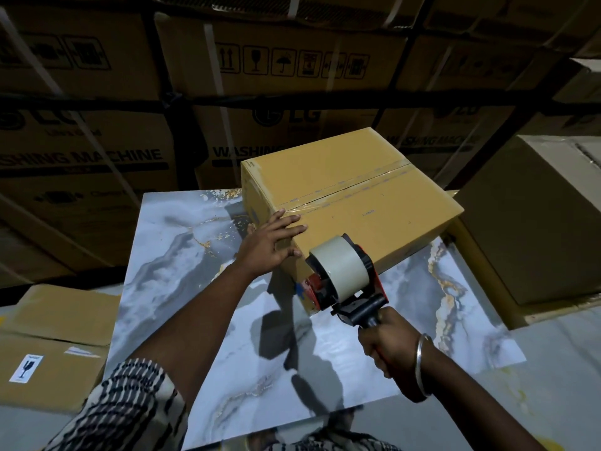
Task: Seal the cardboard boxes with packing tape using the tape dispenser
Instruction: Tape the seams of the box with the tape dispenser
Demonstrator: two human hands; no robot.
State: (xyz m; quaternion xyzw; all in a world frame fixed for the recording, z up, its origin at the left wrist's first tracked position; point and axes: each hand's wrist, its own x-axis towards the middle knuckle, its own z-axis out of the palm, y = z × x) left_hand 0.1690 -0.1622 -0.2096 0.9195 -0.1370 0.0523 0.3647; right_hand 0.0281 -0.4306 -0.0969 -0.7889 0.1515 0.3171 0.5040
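A tan cardboard box [364, 177] sits on a marble-patterned tabletop [182, 249], with clear tape running along its top seam. My left hand [271, 242] lies flat with straight fingers over the box's near left corner. My right hand [390, 345] grips the black handle of a red and black tape dispenser [344, 278]. The dispenser's tape roll is pressed against the box's near side, low at the corner.
Stacked washing-machine cartons [292, 79] form a wall behind the table. A large brown box [533, 222] stands to the right. A lower carton with a fragile sticker [52, 346] sits to the left. My patterned sleeve [130, 408] is at the bottom left.
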